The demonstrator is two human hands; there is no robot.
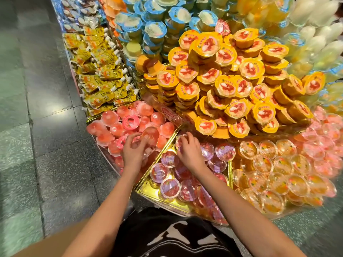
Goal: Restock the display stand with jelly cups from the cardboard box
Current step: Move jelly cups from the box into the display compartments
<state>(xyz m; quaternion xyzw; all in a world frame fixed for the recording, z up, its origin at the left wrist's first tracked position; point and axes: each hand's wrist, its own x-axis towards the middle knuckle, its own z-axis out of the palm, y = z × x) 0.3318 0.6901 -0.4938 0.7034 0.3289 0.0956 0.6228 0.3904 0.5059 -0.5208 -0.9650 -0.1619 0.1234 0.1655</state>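
- The left hand (133, 148) was over the pink compartment at the left of the display stand (146, 191). Its fingers were curled round a pink jelly cup (150, 135), held tilted just above the heap of pink cups (111, 118).
- The right hand (190, 152) reached into the middle compartment, and its bent fingers gripped a clear-lidded cup (178, 143) at the far corner, close beside the gold divider (163, 149).
- I judged the restocking to be well advanced: the pink compartment was heaped, and the orange cups (267, 201) at the right filled their section.
- The middle compartment of red cups (169, 188) had only about one layer, and bare gold floor showed at its near edge (so there was room for more).
- The cardboard box was not in view, so I could not tell how many cups were left in it.
- Behind stood a tall pile of yellow-lidded cups (230, 86), blue-lidded cups (156, 30) and yellow pouches (98, 71).
- That pile leaned over the back of the middle compartment, and a careless reach could knock it down.
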